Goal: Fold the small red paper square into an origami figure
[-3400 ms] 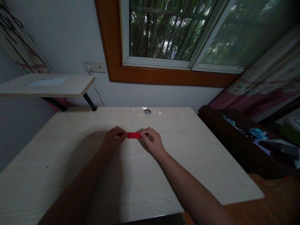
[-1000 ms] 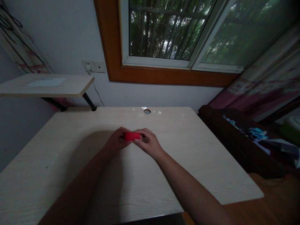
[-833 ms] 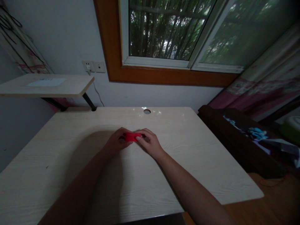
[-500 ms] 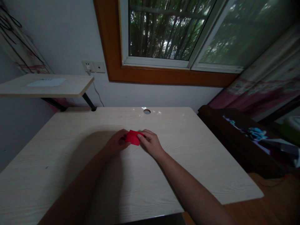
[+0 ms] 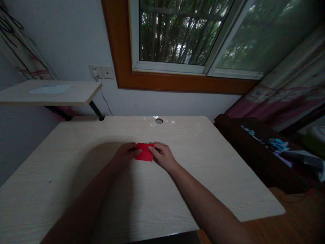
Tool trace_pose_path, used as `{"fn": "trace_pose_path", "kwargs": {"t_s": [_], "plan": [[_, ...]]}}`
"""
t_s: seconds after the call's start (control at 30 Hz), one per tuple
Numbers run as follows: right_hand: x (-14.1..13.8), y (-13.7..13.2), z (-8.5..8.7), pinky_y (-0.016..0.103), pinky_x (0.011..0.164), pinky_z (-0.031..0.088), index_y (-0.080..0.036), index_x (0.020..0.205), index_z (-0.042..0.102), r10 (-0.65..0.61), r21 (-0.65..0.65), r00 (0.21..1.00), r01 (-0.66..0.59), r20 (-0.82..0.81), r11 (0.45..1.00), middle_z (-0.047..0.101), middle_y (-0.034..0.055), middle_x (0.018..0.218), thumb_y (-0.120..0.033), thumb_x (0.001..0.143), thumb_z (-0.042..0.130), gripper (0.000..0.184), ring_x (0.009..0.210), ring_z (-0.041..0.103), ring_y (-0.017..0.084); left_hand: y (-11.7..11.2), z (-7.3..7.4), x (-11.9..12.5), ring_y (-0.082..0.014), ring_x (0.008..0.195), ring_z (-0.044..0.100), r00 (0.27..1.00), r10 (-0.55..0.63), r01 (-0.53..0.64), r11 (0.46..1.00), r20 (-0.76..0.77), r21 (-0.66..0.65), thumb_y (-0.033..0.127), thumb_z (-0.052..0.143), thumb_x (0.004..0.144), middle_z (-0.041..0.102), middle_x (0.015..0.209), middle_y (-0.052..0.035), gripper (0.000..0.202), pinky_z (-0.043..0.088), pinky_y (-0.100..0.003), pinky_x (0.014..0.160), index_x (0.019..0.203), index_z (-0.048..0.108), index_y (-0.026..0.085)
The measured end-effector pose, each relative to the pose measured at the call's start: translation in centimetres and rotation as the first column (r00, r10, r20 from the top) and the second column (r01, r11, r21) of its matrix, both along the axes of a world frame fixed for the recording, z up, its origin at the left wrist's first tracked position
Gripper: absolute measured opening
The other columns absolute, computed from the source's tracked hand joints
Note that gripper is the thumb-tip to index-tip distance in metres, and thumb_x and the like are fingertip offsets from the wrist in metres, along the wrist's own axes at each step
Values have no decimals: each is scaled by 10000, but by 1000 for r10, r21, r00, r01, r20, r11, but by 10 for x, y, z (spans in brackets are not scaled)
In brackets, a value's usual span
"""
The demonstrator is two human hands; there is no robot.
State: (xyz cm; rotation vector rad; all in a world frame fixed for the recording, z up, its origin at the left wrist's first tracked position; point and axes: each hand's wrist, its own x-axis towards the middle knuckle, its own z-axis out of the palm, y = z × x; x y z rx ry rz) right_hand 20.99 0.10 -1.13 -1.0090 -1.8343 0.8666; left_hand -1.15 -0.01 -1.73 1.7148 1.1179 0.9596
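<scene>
Paper piece (image 5: 145,157): over middle of worktop (image 5: 193,166), between left-hand fingers (image 5: 136,153) and right-hand fingers (image 5: 154,152).
Cable hole (image 5: 159,121): in worktop, near far edge, beyond paper piece and slightly right.
Raised shelf (image 5: 78,95): over worktop's far left corner; paper sheet (image 5: 49,89) on top.
Wall sockets (image 5: 101,72): behind, left of window (image 5: 175,40).
Curtain (image 5: 286,81): right of window.

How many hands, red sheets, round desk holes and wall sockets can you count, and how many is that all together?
Bare hands: 2 (left hand, right hand)
Red rectangular paper-like sheet: 1
Round hole in the pale wood-grain desk: 1
White square wall sockets: 2 (left socket, right socket)
Total: 6
</scene>
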Motion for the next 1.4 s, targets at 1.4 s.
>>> {"fn": "trace_pose_path", "kwargs": {"t_s": [1.4], "plan": [[-7, 5, -12, 272, 691, 483, -197, 915, 689, -36, -315, 901, -113, -432, 942, 686, 6, 775, -340, 754, 754, 225, 694, 613, 136, 3, -4, 0, -183, 798, 671, 998, 56, -57, 998, -33, -39, 373, 666, 822, 731, 876, -34, 266, 516, -267, 728, 989, 689, 166]]}}
